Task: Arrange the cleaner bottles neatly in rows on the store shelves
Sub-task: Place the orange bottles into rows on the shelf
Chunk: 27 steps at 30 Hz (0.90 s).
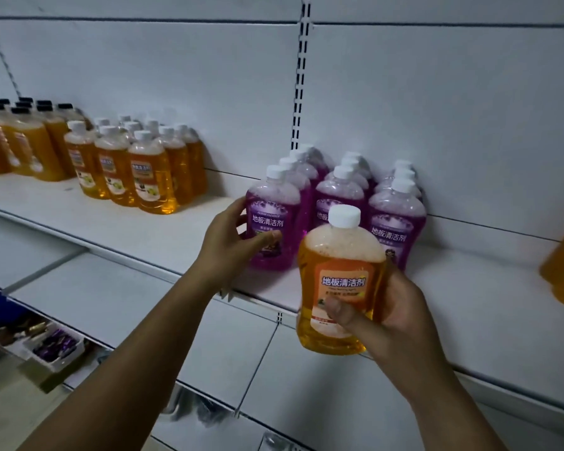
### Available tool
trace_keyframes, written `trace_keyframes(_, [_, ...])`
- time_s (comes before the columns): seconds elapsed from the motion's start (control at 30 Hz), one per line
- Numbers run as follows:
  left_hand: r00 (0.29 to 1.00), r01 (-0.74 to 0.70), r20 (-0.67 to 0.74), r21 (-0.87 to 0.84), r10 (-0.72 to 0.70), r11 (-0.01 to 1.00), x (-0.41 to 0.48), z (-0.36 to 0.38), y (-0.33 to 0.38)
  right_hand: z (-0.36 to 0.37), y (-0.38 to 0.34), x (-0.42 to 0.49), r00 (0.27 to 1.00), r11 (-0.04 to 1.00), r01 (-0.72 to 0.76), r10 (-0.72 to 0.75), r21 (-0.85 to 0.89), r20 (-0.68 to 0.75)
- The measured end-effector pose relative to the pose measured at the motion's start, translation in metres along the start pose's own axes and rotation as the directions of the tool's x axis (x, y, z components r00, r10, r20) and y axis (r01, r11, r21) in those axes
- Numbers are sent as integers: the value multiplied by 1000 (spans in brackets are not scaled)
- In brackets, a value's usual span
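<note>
1. Amber liquid, foamy at the top, fills the orange bottle (339, 284) that your right hand (394, 315) holds upright in front of the shelf (144, 229); your thumb presses its orange label, your fingers wrap behind, and its cap is white.
2. Your left hand (230, 244) is closed around the front purple bottle (272, 229), thumb across its label, while it stands on the shelf.
3. That bottle heads the left of three rows of purple bottles (394, 219), all white-capped, running back to the white wall panel.
4. Farther left stand the orange bottles (137, 167) in rows, then the black-capped bottles (23, 141).
</note>
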<state>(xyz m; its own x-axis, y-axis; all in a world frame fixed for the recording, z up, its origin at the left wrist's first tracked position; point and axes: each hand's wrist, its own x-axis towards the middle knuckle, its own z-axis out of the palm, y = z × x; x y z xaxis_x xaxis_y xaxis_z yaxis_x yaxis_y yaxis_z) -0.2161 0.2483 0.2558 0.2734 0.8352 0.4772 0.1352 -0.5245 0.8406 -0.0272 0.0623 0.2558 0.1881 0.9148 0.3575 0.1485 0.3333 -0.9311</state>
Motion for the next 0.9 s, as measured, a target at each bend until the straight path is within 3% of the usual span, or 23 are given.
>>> trace_keyframes(0.23, [992,-2,123,-57,9,998,9,-7,-13,18,11,6,995,999,-41,41,7,-95])
trace_keyframes(0.63, [992,3,128,-91,9,996,5,-4,-25,36,13,8,979,995,-94,95,17,-179])
trace_keyframes(0.8, [990,28,137,10,-29,1000,-3,-14,-18,46,4,13,990,998,-47,51,37,-134])
trace_keyframes(0.9, [998,16,56,217,-29,976,-18,-42,-13,59,-5,21,995,996,-5,14,90,-99])
